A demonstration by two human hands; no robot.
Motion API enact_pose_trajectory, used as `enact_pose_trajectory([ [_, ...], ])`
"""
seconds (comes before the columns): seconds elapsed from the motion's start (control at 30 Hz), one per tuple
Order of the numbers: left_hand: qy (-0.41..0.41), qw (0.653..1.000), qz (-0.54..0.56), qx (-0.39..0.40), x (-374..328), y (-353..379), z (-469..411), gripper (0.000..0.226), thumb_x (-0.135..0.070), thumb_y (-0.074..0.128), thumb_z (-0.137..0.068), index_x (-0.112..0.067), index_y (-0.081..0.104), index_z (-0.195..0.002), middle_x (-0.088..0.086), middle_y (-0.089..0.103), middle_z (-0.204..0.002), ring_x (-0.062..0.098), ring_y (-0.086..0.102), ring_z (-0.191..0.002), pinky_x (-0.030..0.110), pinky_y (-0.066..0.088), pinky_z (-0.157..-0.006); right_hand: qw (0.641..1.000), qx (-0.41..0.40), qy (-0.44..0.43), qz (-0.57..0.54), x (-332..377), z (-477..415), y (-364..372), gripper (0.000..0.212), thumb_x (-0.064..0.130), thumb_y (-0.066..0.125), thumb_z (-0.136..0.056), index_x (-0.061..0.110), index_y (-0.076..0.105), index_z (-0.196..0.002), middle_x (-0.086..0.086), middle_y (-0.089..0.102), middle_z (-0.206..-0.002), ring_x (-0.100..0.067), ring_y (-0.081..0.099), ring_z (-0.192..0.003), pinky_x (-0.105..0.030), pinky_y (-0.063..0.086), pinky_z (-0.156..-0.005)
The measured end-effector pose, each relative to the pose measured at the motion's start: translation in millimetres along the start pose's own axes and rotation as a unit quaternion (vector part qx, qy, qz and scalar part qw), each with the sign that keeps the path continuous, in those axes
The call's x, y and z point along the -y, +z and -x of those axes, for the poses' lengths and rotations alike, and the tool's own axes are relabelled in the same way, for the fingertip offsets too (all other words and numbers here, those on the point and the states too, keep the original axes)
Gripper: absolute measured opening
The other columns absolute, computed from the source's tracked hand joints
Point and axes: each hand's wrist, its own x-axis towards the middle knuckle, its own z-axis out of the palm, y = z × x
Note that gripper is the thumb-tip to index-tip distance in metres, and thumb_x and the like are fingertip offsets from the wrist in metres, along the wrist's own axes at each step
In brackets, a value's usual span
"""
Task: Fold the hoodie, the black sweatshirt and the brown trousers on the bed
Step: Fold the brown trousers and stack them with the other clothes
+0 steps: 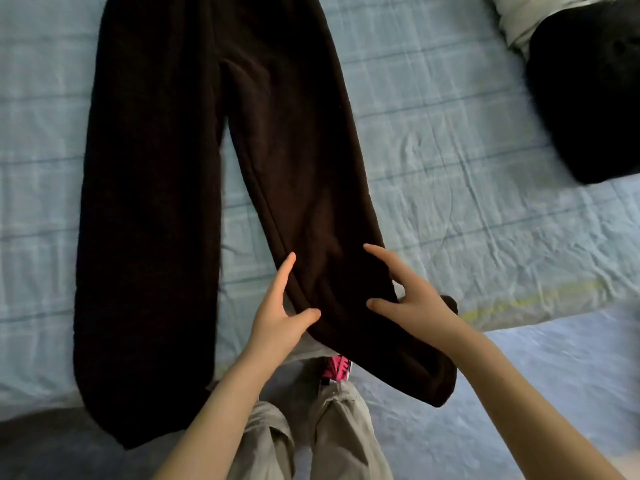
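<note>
The brown trousers [180, 140] lie flat on the bed [450, 150], waist far from me, both legs running toward me and hanging over the near edge. My left hand [277, 317] is at the inner edge of the right-hand leg, thumb on top of the cloth. My right hand [412, 299] pinches that leg's outer edge, thumb on top and fingers tucked under. The black sweatshirt [588, 91] lies bunched at the upper right, with a pale grey garment [519, 19], probably the hoodie, beside it at the top edge.
The bed has a light blue checked sheet, wrinkled on the right. I stand at its near edge; my beige trouser legs [311, 431] and a pink shoe [337, 367] show below. Bluish floor [554, 375] lies to the lower right.
</note>
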Motion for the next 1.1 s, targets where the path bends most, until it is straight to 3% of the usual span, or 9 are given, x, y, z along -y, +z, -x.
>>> enact_pose_trajectory([
  [0.07,-0.017,0.999,0.032,0.001,1.0,-9.6,-0.4,0.087,-0.012,0.073,-0.073,-0.069,0.040,-0.129,-0.041,0.041,-0.128,-0.026,0.042,-0.114,0.006,0.043,-0.085,0.999,0.009,0.030,-0.033,-2.3,2.4,-7.4,0.074,0.012,0.067,-0.092,0.065,0.039,-0.137,0.024,0.066,-0.110,0.006,0.067,-0.093,-0.020,0.058,-0.076],
  [0.13,-0.026,0.998,0.056,-0.009,0.6,-20.4,-2.2,0.084,-0.013,0.069,-0.067,-0.067,0.046,-0.126,-0.027,0.044,-0.141,-0.012,0.040,-0.127,0.015,0.039,-0.097,0.995,0.026,0.063,-0.073,-2.9,7.2,-15.3,0.069,0.018,0.068,-0.091,0.067,0.042,-0.133,0.003,0.067,-0.082,-0.010,0.069,-0.077,-0.025,0.060,-0.072],
  [0.27,-0.014,1.000,0.008,-0.006,6.5,-19.5,-0.1,0.081,0.000,0.062,-0.082,-0.060,0.043,-0.132,-0.024,0.038,-0.144,-0.013,0.037,-0.127,-0.004,0.036,-0.078,0.997,-0.049,0.054,0.024,-12.8,14.3,-8.7,0.070,0.013,0.066,-0.094,0.064,0.041,-0.136,0.013,0.062,-0.129,-0.003,0.062,-0.111,-0.028,0.055,-0.092],
  [0.33,-0.016,0.999,-0.034,-0.022,15.8,-11.0,2.7,0.073,-0.010,0.068,-0.086,-0.051,0.040,-0.140,-0.018,0.046,-0.142,-0.001,0.051,-0.123,0.007,0.045,-0.086,0.991,-0.078,0.039,0.100,-20.7,16.2,-3.8,0.074,0.011,0.066,-0.094,0.063,0.038,-0.138,0.027,0.057,-0.121,0.004,0.061,-0.090,-0.013,0.051,-0.078],
  [0.43,0.016,0.984,-0.169,-0.059,24.1,0.2,8.0,0.079,-0.016,0.073,-0.084,-0.041,0.033,-0.147,-0.002,0.061,-0.118,0.017,0.063,-0.086,0.024,0.054,-0.078,0.981,-0.102,0.036,0.162,-33.5,19.5,-2.0,0.076,0.010,0.065,-0.093,0.057,0.034,-0.144,0.029,0.055,-0.107,0.004,0.060,-0.074,-0.007,0.046,-0.066],
  [0.5,0.066,0.948,-0.291,-0.110,22.6,4.7,11.9,0.074,-0.018,0.071,-0.085,-0.031,0.035,-0.149,0.001,0.053,-0.127,0.018,0.059,-0.100,0.022,0.050,-0.084,0.955,-0.148,0.024,0.257,-34.8,20.3,4.7,0.071,0.016,0.063,-0.094,0.047,0.032,-0.150,0.012,0.056,-0.121,-0.002,0.060,-0.090,-0.014,0.049,-0.072],
  [0.57,0.139,0.884,-0.414,-0.165,17.9,7.5,8.8,0.070,-0.027,0.067,-0.089,-0.022,0.034,-0.151,0.011,0.040,-0.147,0.029,0.045,-0.130,0.038,0.042,-0.104,0.909,-0.220,-0.013,0.354,-32.6,16.0,14.0,0.064,0.020,0.061,-0.096,0.031,0.036,-0.154,-0.007,0.046,-0.146,-0.023,0.052,-0.124,-0.035,0.050,-0.096],
  [0.7,0.226,0.818,-0.505,-0.156,-2.0,11.1,-32.5,0.062,-0.039,0.038,-0.100,-0.019,0.020,-0.156,0.008,0.017,-0.163,0.030,0.015,-0.150,0.048,0.015,-0.120,0.881,-0.241,-0.111,0.391,-14.1,-19.3,34.3,0.054,0.023,0.050,-0.103,0.018,0.036,-0.155,-0.008,0.031,-0.162,-0.029,0.018,-0.153,-0.046,0.017,-0.124],
  [1.1,0.221,0.800,-0.540,-0.142,36.2,15.6,-99.4,0.059,-0.041,0.029,-0.102,-0.019,0.019,-0.156,0.004,0.015,-0.164,0.022,0.007,-0.152,0.047,0.010,-0.122,0.853,-0.190,-0.138,0.466,-45.1,-94.9,52.2,0.056,0.038,0.037,-0.102,0.027,0.032,-0.157,0.000,0.030,-0.163,-0.022,0.015,-0.154,-0.044,0.007,-0.126],
])
